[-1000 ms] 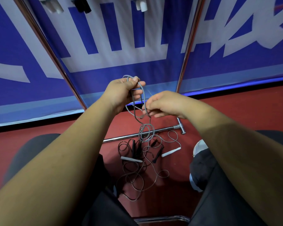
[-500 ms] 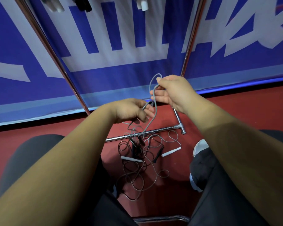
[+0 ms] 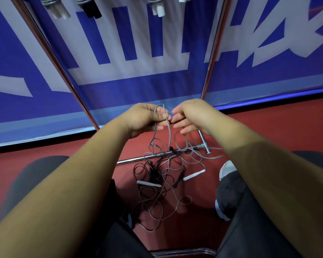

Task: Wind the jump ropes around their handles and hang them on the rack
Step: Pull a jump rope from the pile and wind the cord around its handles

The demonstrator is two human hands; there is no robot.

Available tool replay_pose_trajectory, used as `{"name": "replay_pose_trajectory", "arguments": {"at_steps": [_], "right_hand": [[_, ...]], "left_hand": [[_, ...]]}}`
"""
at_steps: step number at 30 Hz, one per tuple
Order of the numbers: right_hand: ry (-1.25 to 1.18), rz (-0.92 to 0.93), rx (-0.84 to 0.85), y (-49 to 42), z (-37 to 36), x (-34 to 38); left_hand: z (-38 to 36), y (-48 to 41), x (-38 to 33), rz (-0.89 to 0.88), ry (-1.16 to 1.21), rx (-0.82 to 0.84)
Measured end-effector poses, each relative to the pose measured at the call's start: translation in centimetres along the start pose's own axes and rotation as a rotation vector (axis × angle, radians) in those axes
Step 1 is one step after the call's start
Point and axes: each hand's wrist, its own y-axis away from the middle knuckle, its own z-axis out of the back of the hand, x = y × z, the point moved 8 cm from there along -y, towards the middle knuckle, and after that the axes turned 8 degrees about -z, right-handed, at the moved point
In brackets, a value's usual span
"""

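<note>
Half a second ago the right hand (image 3: 190,116) held a loop high. It has now dropped level with the left hand (image 3: 145,118), and the two meet at centre frame: the left clenched round a bend of the grey jump rope (image 3: 169,133), the right seemingly pinching it at the fingertips, lower fingers loose. The rope trails toward 6 o'clock into the tangled pile (image 3: 157,185) on the floor, which suggests it is being freed rather than wound. Finished ropes (image 3: 153,2) hang on the rack (image 3: 131,159) at 12 o'clock.
</note>
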Motion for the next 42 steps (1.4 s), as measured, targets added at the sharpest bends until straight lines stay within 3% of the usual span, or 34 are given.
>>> {"name": "replay_pose_trajectory", "arguments": {"at_steps": [7, 13, 16, 18, 21, 26, 35, 42], "right_hand": [[0.555, 0.142, 0.141, -0.1, -3.2, -1.7], [0.524, 0.177, 0.164, -0.6, -3.5, -2.1], [0.323, 0.141, 0.063, -1.2, -2.6, -1.8], [0.058, 0.139, -0.046, -1.3, -1.3, -1.1], [-0.081, 0.144, -0.127, -2.0, 0.2, -0.5], [-0.319, 0.085, -0.177, -2.5, 1.1, -1.2], [-0.322, -0.031, -0.081, -2.3, 0.2, -2.0], [-0.322, 0.042, 0.081, -1.6, -0.7, -0.8]], "left_hand": [[1.7, -0.2, -1.1, -0.037, 0.426, -0.239], [4.4, -0.1, -1.4, -0.097, 0.611, -0.415], [6.1, 0.1, -0.7, -0.055, 0.417, -0.474], [5.9, 0.4, -0.2, 0.006, 0.345, -0.439], [4.4, 0.6, -0.6, 0.036, 0.355, -0.331], [5.4, 0.7, -1.8, 0.024, -0.174, -0.293], [3.1, 1.4, -3.6, -0.098, -0.306, -0.156], [1.7, 1.7, -4.4, -0.167, -0.391, -0.020]]}}
